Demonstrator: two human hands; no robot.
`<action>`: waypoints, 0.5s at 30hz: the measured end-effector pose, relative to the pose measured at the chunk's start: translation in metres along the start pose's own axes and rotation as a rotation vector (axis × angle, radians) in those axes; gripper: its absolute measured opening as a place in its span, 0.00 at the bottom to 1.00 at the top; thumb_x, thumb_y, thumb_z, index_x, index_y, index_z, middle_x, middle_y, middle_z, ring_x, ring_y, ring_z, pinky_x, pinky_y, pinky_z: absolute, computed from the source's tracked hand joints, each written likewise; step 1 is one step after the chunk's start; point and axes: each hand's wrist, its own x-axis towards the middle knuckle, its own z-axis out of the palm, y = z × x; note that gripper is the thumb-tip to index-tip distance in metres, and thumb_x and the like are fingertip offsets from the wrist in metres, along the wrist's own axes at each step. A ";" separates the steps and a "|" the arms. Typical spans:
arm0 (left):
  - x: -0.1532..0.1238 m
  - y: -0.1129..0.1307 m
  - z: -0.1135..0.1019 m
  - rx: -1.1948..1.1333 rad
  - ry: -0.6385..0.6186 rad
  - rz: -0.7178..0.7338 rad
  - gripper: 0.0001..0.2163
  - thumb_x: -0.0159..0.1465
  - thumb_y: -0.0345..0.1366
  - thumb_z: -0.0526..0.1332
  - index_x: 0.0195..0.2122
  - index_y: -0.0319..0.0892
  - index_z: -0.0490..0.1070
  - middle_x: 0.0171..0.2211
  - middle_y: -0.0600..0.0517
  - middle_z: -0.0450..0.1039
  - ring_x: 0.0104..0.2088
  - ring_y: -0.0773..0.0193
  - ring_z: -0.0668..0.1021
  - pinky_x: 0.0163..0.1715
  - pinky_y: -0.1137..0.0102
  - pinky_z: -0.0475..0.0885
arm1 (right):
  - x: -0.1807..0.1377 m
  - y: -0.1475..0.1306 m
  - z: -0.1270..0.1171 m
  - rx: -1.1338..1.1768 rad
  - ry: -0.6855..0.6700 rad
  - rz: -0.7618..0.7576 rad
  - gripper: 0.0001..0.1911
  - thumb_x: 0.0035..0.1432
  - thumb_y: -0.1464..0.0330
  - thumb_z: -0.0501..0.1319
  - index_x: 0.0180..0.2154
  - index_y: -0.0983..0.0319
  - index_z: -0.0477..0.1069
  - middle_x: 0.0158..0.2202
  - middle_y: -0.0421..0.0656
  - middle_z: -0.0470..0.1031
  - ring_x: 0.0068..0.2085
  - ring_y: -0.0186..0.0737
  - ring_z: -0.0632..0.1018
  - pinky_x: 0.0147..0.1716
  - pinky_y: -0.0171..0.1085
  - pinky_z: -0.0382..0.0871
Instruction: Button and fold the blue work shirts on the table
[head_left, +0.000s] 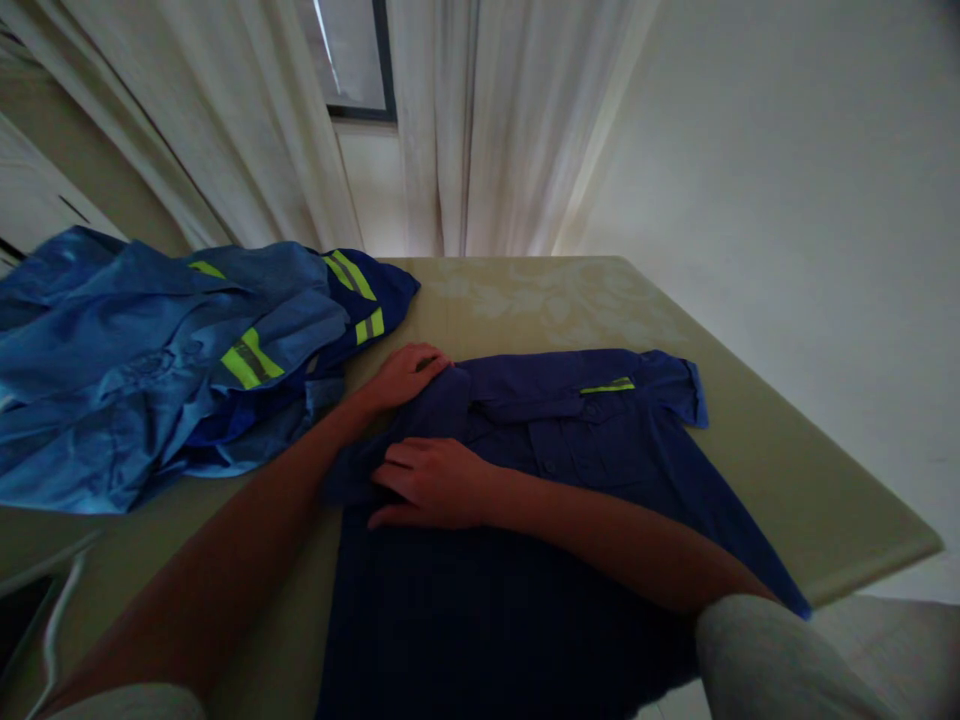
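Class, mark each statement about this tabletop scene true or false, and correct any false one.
1. The left hand and right hand both touch the dark blue shirt. True.
2. The shirt hangs from a hanger. False: it lies spread on the table.
3. A pile of lighter blue garments lies left of the shirt. True.
4. The pile's stripes are red. False: they are yellow-green.
5. The right hand holds scissors. False: it lies flat on the shirt.
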 end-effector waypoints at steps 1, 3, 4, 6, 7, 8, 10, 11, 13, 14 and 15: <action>-0.001 0.000 -0.001 0.004 0.000 0.003 0.21 0.70 0.54 0.52 0.39 0.44 0.78 0.40 0.47 0.79 0.44 0.53 0.78 0.51 0.59 0.72 | -0.001 0.002 -0.002 -0.011 -0.008 -0.040 0.25 0.73 0.48 0.55 0.46 0.63 0.74 0.44 0.47 0.78 0.43 0.44 0.78 0.43 0.40 0.70; -0.002 0.001 -0.002 -0.006 0.010 -0.010 0.21 0.70 0.54 0.53 0.38 0.44 0.77 0.40 0.47 0.78 0.43 0.55 0.78 0.50 0.60 0.72 | -0.004 0.006 -0.008 -0.031 -0.014 -0.067 0.29 0.71 0.44 0.54 0.47 0.63 0.74 0.44 0.47 0.78 0.44 0.45 0.78 0.45 0.42 0.70; -0.003 0.001 -0.003 -0.012 0.017 -0.018 0.20 0.69 0.54 0.54 0.38 0.43 0.76 0.39 0.47 0.77 0.43 0.55 0.78 0.50 0.60 0.72 | -0.005 0.008 -0.011 -0.048 -0.024 -0.061 0.30 0.70 0.43 0.55 0.47 0.63 0.73 0.44 0.48 0.78 0.43 0.46 0.78 0.45 0.43 0.70; -0.003 0.003 -0.005 -0.009 0.025 -0.024 0.20 0.70 0.54 0.53 0.37 0.43 0.75 0.39 0.47 0.77 0.42 0.55 0.78 0.50 0.60 0.72 | -0.006 0.009 -0.017 -0.092 -0.066 -0.053 0.30 0.67 0.43 0.59 0.50 0.64 0.72 0.45 0.50 0.78 0.44 0.47 0.77 0.44 0.44 0.70; -0.003 0.003 -0.005 0.000 0.028 -0.019 0.21 0.70 0.55 0.54 0.37 0.43 0.75 0.38 0.47 0.76 0.42 0.55 0.78 0.50 0.59 0.72 | -0.006 0.008 -0.018 -0.117 -0.090 -0.054 0.28 0.67 0.45 0.60 0.50 0.64 0.72 0.46 0.50 0.78 0.44 0.48 0.77 0.43 0.45 0.70; -0.003 0.003 -0.005 0.014 0.030 -0.011 0.21 0.69 0.55 0.55 0.37 0.43 0.75 0.38 0.47 0.76 0.43 0.54 0.78 0.51 0.59 0.72 | -0.006 0.007 -0.019 -0.141 -0.113 -0.057 0.24 0.69 0.49 0.61 0.49 0.63 0.72 0.46 0.50 0.78 0.45 0.48 0.77 0.43 0.44 0.70; -0.004 0.001 -0.005 0.040 0.043 -0.004 0.20 0.67 0.57 0.58 0.38 0.43 0.75 0.40 0.47 0.76 0.44 0.53 0.78 0.52 0.58 0.71 | -0.006 0.006 -0.020 -0.177 -0.146 -0.067 0.12 0.72 0.62 0.59 0.47 0.63 0.73 0.45 0.49 0.78 0.44 0.46 0.78 0.42 0.43 0.70; -0.004 0.000 -0.005 0.049 0.052 -0.010 0.20 0.66 0.57 0.59 0.38 0.43 0.75 0.41 0.46 0.76 0.44 0.53 0.78 0.52 0.57 0.71 | -0.006 0.005 -0.021 -0.187 -0.157 -0.071 0.09 0.72 0.67 0.58 0.46 0.63 0.74 0.44 0.48 0.79 0.43 0.45 0.78 0.41 0.43 0.69; -0.003 -0.003 -0.005 0.060 0.070 -0.029 0.20 0.65 0.56 0.60 0.39 0.43 0.74 0.41 0.46 0.77 0.44 0.53 0.78 0.52 0.57 0.71 | -0.007 0.004 -0.027 -0.194 -0.176 -0.063 0.08 0.71 0.70 0.57 0.44 0.64 0.75 0.43 0.47 0.79 0.42 0.44 0.79 0.40 0.42 0.70; -0.003 -0.004 -0.005 0.063 0.072 -0.033 0.19 0.65 0.56 0.59 0.39 0.43 0.74 0.41 0.46 0.77 0.44 0.53 0.77 0.51 0.57 0.72 | -0.008 0.004 -0.032 -0.192 -0.188 -0.044 0.08 0.70 0.69 0.58 0.44 0.64 0.75 0.43 0.48 0.80 0.42 0.45 0.79 0.40 0.42 0.70; -0.003 -0.005 -0.005 0.066 0.070 -0.030 0.18 0.66 0.55 0.58 0.39 0.44 0.74 0.41 0.46 0.77 0.44 0.53 0.77 0.51 0.57 0.72 | -0.009 0.004 -0.036 -0.188 -0.206 -0.017 0.08 0.69 0.68 0.60 0.44 0.64 0.75 0.43 0.48 0.80 0.42 0.46 0.80 0.39 0.42 0.70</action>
